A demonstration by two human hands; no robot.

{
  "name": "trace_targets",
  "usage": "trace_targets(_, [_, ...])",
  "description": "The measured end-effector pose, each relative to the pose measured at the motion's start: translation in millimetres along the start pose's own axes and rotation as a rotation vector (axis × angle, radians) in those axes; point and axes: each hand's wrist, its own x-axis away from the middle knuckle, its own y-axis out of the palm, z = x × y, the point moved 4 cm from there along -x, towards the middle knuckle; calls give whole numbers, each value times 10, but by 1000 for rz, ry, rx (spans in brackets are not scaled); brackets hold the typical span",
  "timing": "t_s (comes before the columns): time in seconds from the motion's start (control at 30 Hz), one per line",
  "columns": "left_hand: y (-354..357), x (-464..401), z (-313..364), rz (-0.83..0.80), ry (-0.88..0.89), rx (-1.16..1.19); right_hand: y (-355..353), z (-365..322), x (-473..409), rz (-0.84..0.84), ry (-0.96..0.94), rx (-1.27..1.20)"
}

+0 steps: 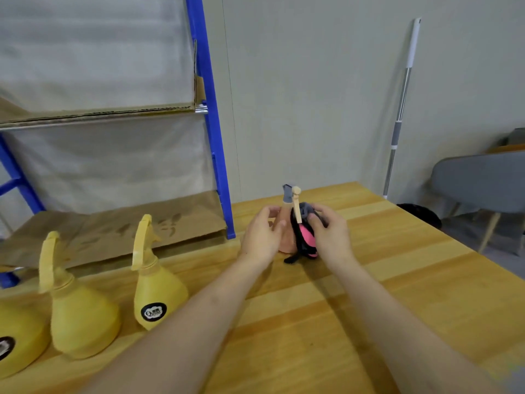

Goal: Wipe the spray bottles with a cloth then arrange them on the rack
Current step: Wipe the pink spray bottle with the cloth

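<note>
Both forearms reach out: left hand point(262, 234) grips upright peach spray bottle point(285, 223), right hand point(331, 233) presses cloth point(305, 237).

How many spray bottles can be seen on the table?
4. Three yellow ones stand at the left: one cut by the frame edge, one beside it, one further right. A peach one is between the hands.

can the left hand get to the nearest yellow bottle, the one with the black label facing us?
Probably yes, once freed. The left hand now holds the peach bottle; bare table lies between it and that yellow bottle, nothing blocking.
</note>
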Motion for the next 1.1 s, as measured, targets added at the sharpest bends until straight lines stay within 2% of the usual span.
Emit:
trace_targets(0.2, [-137, 194, -8, 51, 1, 6, 32, -34, 162, -56, -3, 16])
trace_targets(0.37, [-324, 704, 21, 38, 20, 81, -45, -252, 601, -114, -32, -32])
trace_targets(0.53, [-691, 1455, 5, 70, 46, 33, -14, -432, 1190, -240, -39, -104])
trace_targets(0.67, [-1051, 1923, -90, 145, 25, 49, 194, -556, 1590, -407, -103, -47])
trace_targets(0.83, [-1452, 2375, -220, 216, 11, 75, 490, -730, 1975, -552, -97, -72])
trace_targets(0.93, [-1638, 2561, -243, 223, -27, 66, 646, -831, 2168, -536, -103, -59])
trace_targets(1.1, [-1828, 2691, -242, 280, -101, 28, 723, -889, 2382, -389, -117, -75])
